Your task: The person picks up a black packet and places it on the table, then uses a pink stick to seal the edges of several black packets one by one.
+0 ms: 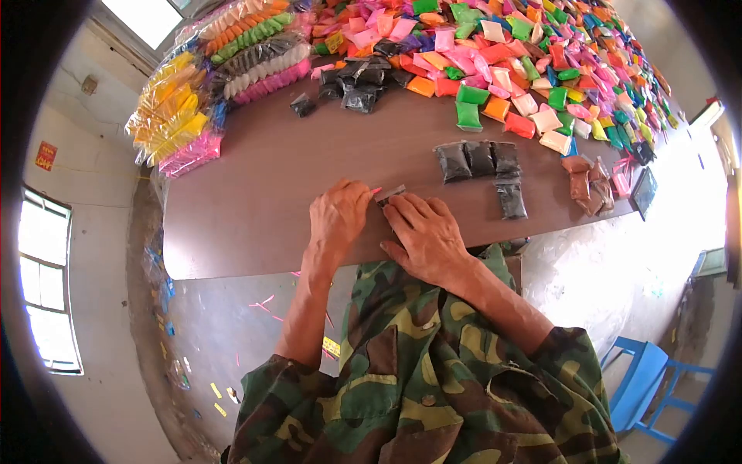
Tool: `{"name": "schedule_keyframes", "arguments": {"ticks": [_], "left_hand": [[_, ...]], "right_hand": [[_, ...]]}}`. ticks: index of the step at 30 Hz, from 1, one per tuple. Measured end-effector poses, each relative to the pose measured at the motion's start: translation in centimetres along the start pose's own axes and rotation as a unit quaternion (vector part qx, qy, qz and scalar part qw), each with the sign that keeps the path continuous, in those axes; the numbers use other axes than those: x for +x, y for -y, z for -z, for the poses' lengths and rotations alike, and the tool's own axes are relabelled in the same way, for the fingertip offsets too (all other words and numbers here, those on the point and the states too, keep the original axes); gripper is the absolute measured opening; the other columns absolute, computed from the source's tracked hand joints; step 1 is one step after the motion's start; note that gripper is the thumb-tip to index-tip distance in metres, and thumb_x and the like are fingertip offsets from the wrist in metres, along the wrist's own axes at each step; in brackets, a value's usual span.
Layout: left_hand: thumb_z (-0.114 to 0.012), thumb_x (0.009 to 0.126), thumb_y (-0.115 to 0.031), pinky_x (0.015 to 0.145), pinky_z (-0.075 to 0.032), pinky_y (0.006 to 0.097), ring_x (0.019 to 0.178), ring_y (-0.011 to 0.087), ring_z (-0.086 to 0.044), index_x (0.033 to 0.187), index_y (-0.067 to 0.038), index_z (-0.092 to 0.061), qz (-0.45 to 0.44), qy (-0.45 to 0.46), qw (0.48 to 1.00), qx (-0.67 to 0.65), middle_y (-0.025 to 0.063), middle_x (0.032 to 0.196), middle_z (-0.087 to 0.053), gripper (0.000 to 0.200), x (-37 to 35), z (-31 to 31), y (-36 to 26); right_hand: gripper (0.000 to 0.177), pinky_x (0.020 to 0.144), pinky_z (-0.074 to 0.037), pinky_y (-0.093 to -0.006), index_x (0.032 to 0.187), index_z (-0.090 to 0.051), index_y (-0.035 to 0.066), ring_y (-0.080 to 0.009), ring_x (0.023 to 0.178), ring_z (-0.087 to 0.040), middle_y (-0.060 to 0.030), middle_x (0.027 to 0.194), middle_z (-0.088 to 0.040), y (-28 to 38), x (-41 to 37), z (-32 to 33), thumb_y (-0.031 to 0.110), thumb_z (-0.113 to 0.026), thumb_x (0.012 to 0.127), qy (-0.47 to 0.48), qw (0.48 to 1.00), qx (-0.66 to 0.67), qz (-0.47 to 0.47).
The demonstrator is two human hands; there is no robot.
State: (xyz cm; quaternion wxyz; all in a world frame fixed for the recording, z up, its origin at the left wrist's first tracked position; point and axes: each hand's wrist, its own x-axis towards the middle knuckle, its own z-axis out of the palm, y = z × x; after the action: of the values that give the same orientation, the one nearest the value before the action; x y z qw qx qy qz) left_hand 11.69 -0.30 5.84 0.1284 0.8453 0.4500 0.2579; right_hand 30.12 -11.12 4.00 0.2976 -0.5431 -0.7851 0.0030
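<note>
From the head view, your left hand [340,213] is curled, thumb and fingers drawn together on a thin pink strip [376,191] at their tips; your right hand [425,232] lies palm down, fingers long and slightly parted over a small dark packet [392,193], though you can't tell how firmly they grip it. That packet sits between your hands on the table, its film glossy and creased. To its right lie plump black pouches [479,161], three side by side and one nearer, then wrinkled brown pouches [589,185]. Far off, a heap of soft, pillow-shaped coloured packets [495,54] spreads to the right, with ribbed rows in clear bags [185,100] at far left. The brown tabletop [255,185] is smooth, with a sheen at its left end; a barred window [48,282] stands left, a blue stool [638,383] near right. The table's near edge passes under your forearms to a rounded left corner, and plain brown surface stretches between your left hand and the clear bags.
</note>
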Motion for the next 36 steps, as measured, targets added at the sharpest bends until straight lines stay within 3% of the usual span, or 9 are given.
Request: {"name": "schedule_keyframes", "arguments": {"ticks": [7,10,16,19,22,25,28,31,36], "left_hand": [[-0.071,0.103,-0.020,0.075,-0.056,0.0511,0.088,0.0393,-0.070,0.096,-0.008,-0.076,-0.085,0.040,0.995,-0.037,0.0121,0.092,-0.071,0.015,0.9,-0.3,-0.5],[-0.072,0.101,-0.019,0.076,-0.055,0.0498,0.088,0.0405,-0.070,0.100,-0.004,-0.079,-0.069,0.062,0.996,-0.002,0.0156,0.094,-0.074,0.016,2.4,-0.4,-0.5],[-0.074,0.100,-0.024,0.075,-0.054,0.0506,0.085,0.0410,-0.070,0.097,-0.004,-0.076,-0.081,0.097,0.988,-0.084,0.0157,0.091,-0.072,0.020,3.7,-1.1,-0.4],[-0.072,0.100,-0.027,0.073,-0.055,0.0528,0.087,0.0397,-0.071,0.091,-0.007,-0.075,-0.077,0.127,0.987,-0.065,0.0138,0.092,-0.073,0.022,4.4,-1.0,-0.2],[-0.073,0.099,-0.029,0.074,-0.056,0.0522,0.087,0.0388,-0.072,0.094,-0.008,-0.078,-0.090,0.087,0.992,0.013,0.0138,0.093,-0.075,0.022,5.1,-1.6,-0.5],[-0.073,0.099,-0.030,0.074,-0.056,0.0522,0.087,0.0387,-0.072,0.093,-0.008,-0.078,-0.069,0.080,0.994,-0.039,0.0125,0.093,-0.075,0.023,5.4,-1.4,-0.5],[-0.074,0.099,-0.026,0.073,-0.055,0.0493,0.085,0.0397,-0.070,0.092,-0.005,-0.077,-0.049,0.154,0.982,-0.097,0.0151,0.091,-0.074,0.022,4.6,-0.6,-0.6],[-0.076,0.098,-0.025,0.072,-0.054,0.0474,0.081,0.0364,-0.071,0.093,-0.004,-0.078,-0.084,0.073,0.993,-0.023,0.0161,0.088,-0.073,0.022,4.2,-1.3,0.3],[-0.076,0.099,-0.024,0.068,-0.054,0.0459,0.073,0.0348,-0.071,0.095,-0.002,-0.079,0.007,0.076,0.996,-0.040,0.0182,0.083,-0.073,0.022,3.4,1.0,-0.4]], "right_hand": [[0.064,0.107,-0.049,-0.0484,0.136,-0.067,-0.002,-0.0327,0.138,-0.061,-0.0159,0.143,-0.066,0.0,0.0,-0.1,0.031,-0.088,0.085,-0.011,1.000,0.013,-0.008],[0.064,0.107,-0.049,-0.0483,0.137,-0.067,-0.001,-0.0326,0.137,-0.061,-0.0157,0.142,-0.066,-0.1,-0.1,-0.3,0.031,-0.088,0.085,-0.008,1.000,0.001,-0.005],[0.063,0.107,-0.049,-0.0484,0.136,-0.067,0.000,-0.0330,0.137,-0.061,-0.0156,0.142,-0.066,0.0,-0.1,0.0,0.031,-0.087,0.086,-0.009,1.000,0.017,-0.010],[0.059,0.109,-0.046,-0.0487,0.135,-0.067,-0.001,-0.0322,0.137,-0.059,-0.0160,0.141,-0.065,-0.1,-0.2,-0.1,0.032,-0.084,0.089,-0.013,1.000,0.012,-0.004],[0.059,0.110,-0.046,-0.0485,0.134,-0.067,-0.001,-0.0323,0.137,-0.059,-0.0157,0.141,-0.065,-0.2,-0.1,-0.2,0.031,-0.085,0.088,-0.006,1.000,0.013,-0.006],[0.062,0.107,-0.049,-0.0485,0.137,-0.067,0.000,-0.0333,0.137,-0.061,-0.0161,0.142,-0.066,-0.2,-0.3,-0.3,0.032,-0.086,0.087,-0.014,1.000,0.003,-0.005],[0.061,0.107,-0.049,-0.0488,0.136,-0.067,0.000,-0.0335,0.136,-0.062,-0.0160,0.142,-0.066,0.0,-0.2,0.2,0.031,-0.086,0.087,-0.010,1.000,0.019,-0.015],[0.060,0.107,-0.049,-0.0488,0.136,-0.067,0.000,-0.0333,0.135,-0.062,-0.0150,0.141,-0.066,-0.2,-0.2,0.0,0.030,-0.087,0.087,-0.024,0.999,0.022,-0.010],[0.058,0.107,-0.046,-0.0486,0.135,-0.066,0.001,-0.0329,0.132,-0.061,-0.0146,0.140,-0.064,-0.4,-0.2,0.1,0.029,-0.085,0.087,-0.021,0.999,0.046,-0.019]]}}
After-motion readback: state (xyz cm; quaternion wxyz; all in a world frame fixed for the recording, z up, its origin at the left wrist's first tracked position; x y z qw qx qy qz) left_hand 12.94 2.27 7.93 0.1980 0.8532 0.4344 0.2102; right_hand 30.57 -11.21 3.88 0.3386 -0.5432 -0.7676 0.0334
